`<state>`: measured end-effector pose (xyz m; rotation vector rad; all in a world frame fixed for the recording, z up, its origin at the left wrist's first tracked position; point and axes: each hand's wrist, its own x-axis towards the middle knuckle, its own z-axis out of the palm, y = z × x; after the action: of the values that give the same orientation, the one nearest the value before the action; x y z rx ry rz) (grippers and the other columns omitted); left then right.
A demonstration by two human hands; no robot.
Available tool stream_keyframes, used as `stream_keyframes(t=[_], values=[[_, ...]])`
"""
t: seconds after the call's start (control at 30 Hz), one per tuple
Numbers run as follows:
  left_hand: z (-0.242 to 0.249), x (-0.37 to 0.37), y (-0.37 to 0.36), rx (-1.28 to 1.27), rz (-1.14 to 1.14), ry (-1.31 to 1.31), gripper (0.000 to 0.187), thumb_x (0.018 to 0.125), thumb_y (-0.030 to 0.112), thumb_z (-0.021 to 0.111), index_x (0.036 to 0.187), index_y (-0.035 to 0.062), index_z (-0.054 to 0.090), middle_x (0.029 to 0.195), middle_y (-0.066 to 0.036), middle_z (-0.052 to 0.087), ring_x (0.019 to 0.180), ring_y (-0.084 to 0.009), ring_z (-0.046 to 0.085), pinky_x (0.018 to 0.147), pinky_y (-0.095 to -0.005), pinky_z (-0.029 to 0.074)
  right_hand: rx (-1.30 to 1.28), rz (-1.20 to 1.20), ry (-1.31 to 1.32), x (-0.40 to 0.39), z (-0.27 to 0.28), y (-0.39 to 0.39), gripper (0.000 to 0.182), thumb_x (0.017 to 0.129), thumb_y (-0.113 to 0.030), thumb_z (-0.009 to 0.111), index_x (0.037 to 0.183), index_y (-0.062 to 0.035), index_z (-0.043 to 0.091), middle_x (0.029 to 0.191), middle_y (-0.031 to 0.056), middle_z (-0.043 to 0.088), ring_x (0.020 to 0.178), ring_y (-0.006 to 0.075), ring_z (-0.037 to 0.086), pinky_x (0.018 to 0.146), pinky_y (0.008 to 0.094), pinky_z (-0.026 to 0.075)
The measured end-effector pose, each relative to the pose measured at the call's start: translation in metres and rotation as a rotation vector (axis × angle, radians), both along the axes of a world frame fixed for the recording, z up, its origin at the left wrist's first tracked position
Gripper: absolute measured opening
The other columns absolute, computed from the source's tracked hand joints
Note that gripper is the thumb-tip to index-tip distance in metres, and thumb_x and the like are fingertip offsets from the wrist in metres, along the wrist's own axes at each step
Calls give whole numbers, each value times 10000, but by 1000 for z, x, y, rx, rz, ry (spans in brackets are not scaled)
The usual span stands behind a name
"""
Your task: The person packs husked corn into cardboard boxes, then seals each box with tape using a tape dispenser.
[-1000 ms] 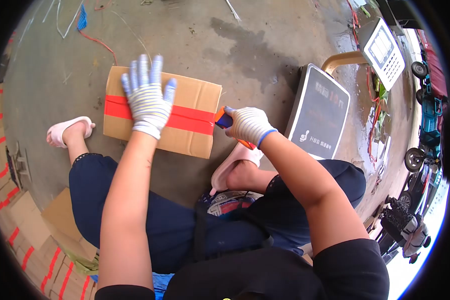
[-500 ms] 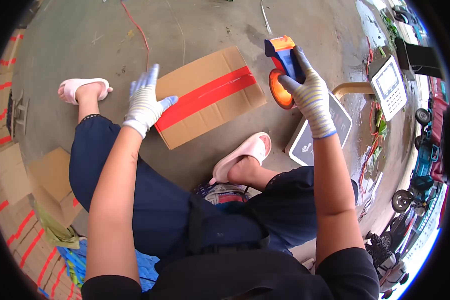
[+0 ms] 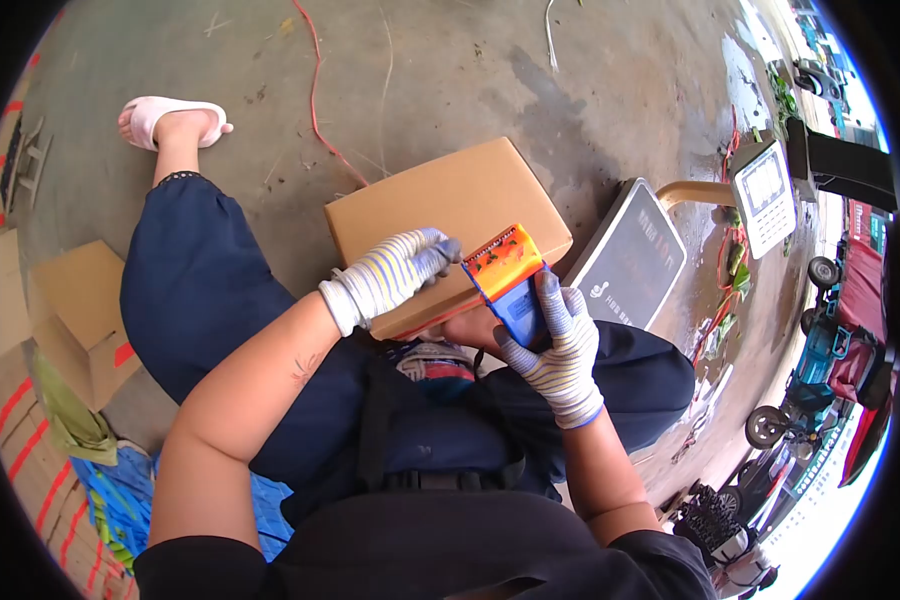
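Observation:
My right hand (image 3: pixel 560 350), in a striped knit glove, grips a blue and orange tape dispenser (image 3: pixel 515 290) in front of my lap. Its orange, toothed end points up and left. My left hand (image 3: pixel 393 275), gloved the same way, is just left of the dispenser's toothed end, with its fingers bent together; whether anything is between the fingertips is too small to tell. Beyond both hands a cardboard box (image 3: pixel 450 205) rests tilted on its side near my legs, a plain brown face showing. A bit of red tape shows at its lower edge.
A platform scale (image 3: pixel 630 255) with a keypad display (image 3: pixel 765 198) stands to the right of the box. Taped boxes (image 3: pixel 30 430) and an open carton (image 3: pixel 82 310) are at the left, beside blue plastic sheeting (image 3: pixel 120 500). A red cord (image 3: pixel 317 90) crosses the floor.
The box has been turned, so its red-taped face no longer faces up. My right hand has brought the dispenser down and left; my left hand has moved right and its fingers have closed together.

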<state>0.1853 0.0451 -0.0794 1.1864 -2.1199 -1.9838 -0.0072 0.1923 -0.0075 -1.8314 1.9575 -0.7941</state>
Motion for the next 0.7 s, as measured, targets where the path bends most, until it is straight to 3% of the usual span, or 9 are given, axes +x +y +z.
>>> stream_keyframes(t=[0.07, 0.2, 0.3, 0.37, 0.43, 0.47, 0.5, 0.57, 0.7], values=[[5, 1, -2, 1043, 403, 569, 230, 948, 238, 643, 1053, 33, 647, 1005, -53, 674, 962, -127, 639, 847, -288, 511, 13, 33, 96, 4, 1, 0, 876, 645, -155, 848, 1431, -123, 460, 955, 145, 618, 762, 306, 621, 664, 357, 517], [13, -3, -4, 855, 252, 606, 226, 958, 218, 633, 1073, 25, 651, 1013, -37, 673, 974, -132, 640, 855, -305, 516, -150, 80, 105, 9, -2, 0, 817, 592, -238, 881, 1327, -171, 530, 933, 163, 628, 760, 327, 666, 616, 373, 553], [28, -3, -14, 1200, 438, 718, 252, 979, 246, 602, 1085, 23, 656, 1105, -66, 674, 1061, -168, 632, 947, -343, 504, -144, 47, 82, 12, 1, -6, 821, 595, -244, 884, 1330, -173, 525, 926, 156, 628, 747, 322, 663, 618, 369, 553], [21, 4, -31, 1520, 296, 814, 263, 984, 243, 594, 1123, 26, 647, 1152, -70, 662, 1115, -177, 612, 991, -344, 486, -136, 60, 103, 13, 3, -12, 829, 605, -241, 879, 1348, -176, 518, 933, 156, 629, 738, 313, 662, 619, 367, 553], [35, -1, -37, 1144, 424, 618, 265, 982, 254, 597, 1121, 35, 653, 1148, -68, 662, 1093, -172, 618, 971, -333, 489, -68, 28, 34, 19, 6, -21, 847, 610, -242, 877, 1370, -181, 508, 945, 158, 628, 737, 304, 663, 621, 372, 553], [29, 3, -41, 487, 184, 511, 266, 974, 268, 613, 1108, 43, 659, 1144, -33, 663, 1054, -150, 626, 931, -322, 498, -41, 21, 23, 24, 14, -30, 857, 632, -246, 862, 1401, -178, 490, 948, 164, 627, 736, 304, 667, 623, 372, 554], [31, -1, -46, 484, 297, 459, 232, 948, 248, 641, 994, 23, 679, 992, -67, 691, 907, -201, 655, 817, -324, 509, -33, 27, 21, 30, 28, -40, 857, 632, -246, 862, 1401, -178, 490, 948, 164, 627, 736, 304, 667, 623, 372, 554], [15, -4, -76, -658, 101, 225, 234, 928, 229, 645, 904, -2, 663, 835, -145, 652, 785, -310, 619, 731, -362, 494, 394, -19, 56, 42, 57, -54, 849, 672, -139, 819, 1438, -117, 453, 1047, 213, 623, 863, 347, 657, 757, 361, 529], [-44, 6, -191, -938, 224, -54, 295, 931, 287, 608, 871, 4, 666, 824, -186, 635, 774, -386, 583, 736, -453, 481, 545, -37, 149, 32, 66, -26, 833, 677, -247, 828, 1428, -179, 473, 818, 151, 570, 650, 312, 631, 577, 379, 529]])
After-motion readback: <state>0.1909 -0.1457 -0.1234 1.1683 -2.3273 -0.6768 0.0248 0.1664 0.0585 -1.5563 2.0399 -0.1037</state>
